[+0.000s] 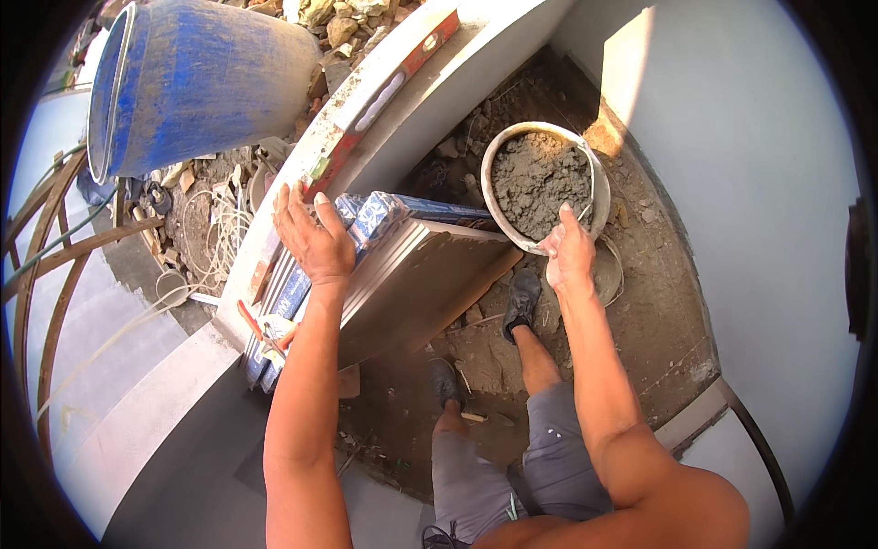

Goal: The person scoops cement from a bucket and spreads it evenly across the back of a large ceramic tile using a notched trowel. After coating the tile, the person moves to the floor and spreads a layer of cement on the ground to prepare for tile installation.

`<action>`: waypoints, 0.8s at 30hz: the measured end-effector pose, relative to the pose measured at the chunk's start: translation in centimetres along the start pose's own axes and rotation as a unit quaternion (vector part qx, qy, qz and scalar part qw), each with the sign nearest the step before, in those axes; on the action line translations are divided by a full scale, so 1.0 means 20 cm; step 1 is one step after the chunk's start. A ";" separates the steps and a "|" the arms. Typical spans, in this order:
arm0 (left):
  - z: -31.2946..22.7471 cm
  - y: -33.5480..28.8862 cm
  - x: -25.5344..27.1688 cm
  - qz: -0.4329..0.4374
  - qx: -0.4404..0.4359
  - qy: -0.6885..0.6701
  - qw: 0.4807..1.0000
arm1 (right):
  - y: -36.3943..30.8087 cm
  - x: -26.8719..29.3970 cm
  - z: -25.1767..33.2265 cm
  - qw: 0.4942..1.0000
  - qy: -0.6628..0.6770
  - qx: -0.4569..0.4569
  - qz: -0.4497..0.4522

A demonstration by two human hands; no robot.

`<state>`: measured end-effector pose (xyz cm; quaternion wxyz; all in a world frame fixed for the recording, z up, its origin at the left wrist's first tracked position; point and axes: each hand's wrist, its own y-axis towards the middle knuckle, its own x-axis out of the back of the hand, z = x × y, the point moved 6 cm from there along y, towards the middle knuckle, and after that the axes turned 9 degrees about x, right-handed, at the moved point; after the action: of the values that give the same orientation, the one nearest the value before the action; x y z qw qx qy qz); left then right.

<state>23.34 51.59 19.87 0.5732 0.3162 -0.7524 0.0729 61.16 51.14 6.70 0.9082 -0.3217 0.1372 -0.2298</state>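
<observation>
My right hand (572,247) is closed at the near edge of a pale bucket (487,183), its fingers on the rim or handle. Grey wet mortar (541,183) fills the bucket, with a sandy brown patch at the far side. My left hand (315,240) is open, fingers spread, above the top edge of a stack of large tiles (430,284) leaning on the low wall. Whether its palm touches anything is hard to tell. Blue-and-white packaging (375,220) wraps part of the stack. Orange-handled pliers (261,331) lie at its near end.
A red spirit level (402,78) rests along the low wall's top (229,320). Beyond it stand a tilted blue barrel (210,87), rubble (343,27) and coiled pale hose (224,229). A grey wall (732,183) rises at right; the dirt floor (658,302) is strewn with debris.
</observation>
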 end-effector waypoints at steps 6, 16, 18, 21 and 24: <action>0.03 -0.02 -0.07 0.002 -0.023 -0.002 1.000 | -0.76 0.06 0.25 1.000 -0.015 -0.017 0.016; 0.11 0.07 -0.17 -0.001 -0.049 0.048 0.998 | -1.65 0.54 -0.19 0.981 -0.194 0.016 -0.013; 0.22 0.20 -0.22 -0.011 -0.033 0.035 0.999 | -1.78 0.60 -0.36 0.995 -0.099 -0.011 -0.025; 0.11 0.16 -0.19 0.013 -0.039 0.040 0.998 | -1.99 0.81 -0.75 0.994 -0.064 -0.073 -0.048; 0.14 0.24 -0.22 0.044 -0.063 0.054 0.996 | -2.18 0.98 -0.92 0.993 -0.042 -0.071 -0.089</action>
<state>18.94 55.87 16.12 0.6278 0.2419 -0.7368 0.0671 56.33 1.68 19.00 0.8640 -0.4053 0.0855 -0.2862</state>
